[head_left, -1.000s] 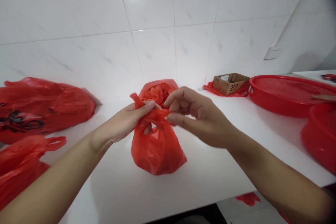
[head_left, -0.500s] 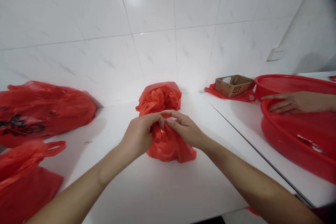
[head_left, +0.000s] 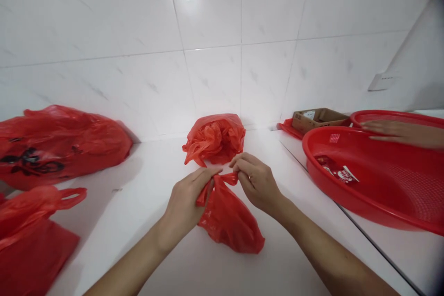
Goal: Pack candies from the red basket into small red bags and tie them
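Note:
A small red plastic bag (head_left: 231,219) lies on the white counter (head_left: 145,180) in front of me. My left hand (head_left: 187,199) pinches one twisted handle at the bag's top. Just to the right, my right hand (head_left: 255,180) pinches the other handle, fingers closed; the two hands almost touch above the bag. Behind them, by the tiled wall, sits a second crumpled red bag (head_left: 213,138).
Large red bags lie at the left (head_left: 58,141) and lower left (head_left: 31,231). A big red basket (head_left: 378,180) with a packet (head_left: 338,173) in it stands right, another person's hand (head_left: 402,132) on its far rim. A cardboard box (head_left: 317,118) sits behind.
The bag has been set lower and nearer to me, now slumped on the counter. Both hands still grip its handles. The red basket at the right has slid closer.

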The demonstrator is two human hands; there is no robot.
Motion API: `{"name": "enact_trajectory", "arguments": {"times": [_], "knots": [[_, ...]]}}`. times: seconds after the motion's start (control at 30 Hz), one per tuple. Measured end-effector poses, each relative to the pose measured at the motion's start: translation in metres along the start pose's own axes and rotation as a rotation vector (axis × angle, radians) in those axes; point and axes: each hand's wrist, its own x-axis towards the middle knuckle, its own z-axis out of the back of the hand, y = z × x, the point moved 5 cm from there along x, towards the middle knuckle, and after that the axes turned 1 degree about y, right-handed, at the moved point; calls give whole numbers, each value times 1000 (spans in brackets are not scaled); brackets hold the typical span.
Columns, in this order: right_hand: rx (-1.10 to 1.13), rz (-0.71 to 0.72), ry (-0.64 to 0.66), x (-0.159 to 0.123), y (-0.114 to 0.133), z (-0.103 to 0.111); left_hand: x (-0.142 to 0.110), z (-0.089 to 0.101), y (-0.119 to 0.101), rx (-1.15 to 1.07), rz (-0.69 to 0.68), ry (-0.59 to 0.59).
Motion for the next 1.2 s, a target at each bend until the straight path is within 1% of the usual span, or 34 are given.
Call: {"name": "enact_trajectory", "arguments": {"times": [0.07,0.13,0.23,0.33,0.43,0.5,0.57,0.67,0.73,0.8,0.87,0.9,0.93,1.0,1.07,1.13,1.2], "knots": [[-95,-13,56,-6,-7,-5,-4,0,6,48,29,21],[-167,-63,107,-13,-18,-7,-9,2,15,59,73,31],[-251,-152,156,-22,-40,-1,-21,7,35,45,160,26],[-333,-247,213,-28,-63,11,-42,13,58,39,318,3],[-428,-290,240,-30,-82,17,-67,12,76,37,504,-7],[-462,-311,246,-31,-91,17,-78,6,82,24,591,-9],[-462,-336,246,-33,-101,15,-84,-5,86,-17,647,-28],[-422,-406,205,-39,-115,19,-79,-27,86,-141,669,-57],[-392,-454,137,-44,-122,25,-69,-39,85,-222,661,-102],[-378,-441,41,-46,-120,31,-59,-45,82,-265,638,-173],[-356,-337,-46,-47,-107,31,-49,-49,79,-283,599,-229],[-338,-273,-63,-47,-97,28,-45,-52,77,-289,578,-238],[-319,-216,-51,-48,-88,22,-41,-55,75,-295,555,-235],[-287,-162,55,-51,-71,3,-36,-63,72,-299,511,-196],[-287,-198,210,-59,-63,-19,-33,-73,69,-281,489,-117],[-290,-263,333,-67,-63,-35,-33,-81,67,-255,487,-44],[-256,-297,401,-74,-67,-43,-34,-84,67,-238,491,-10]]}}
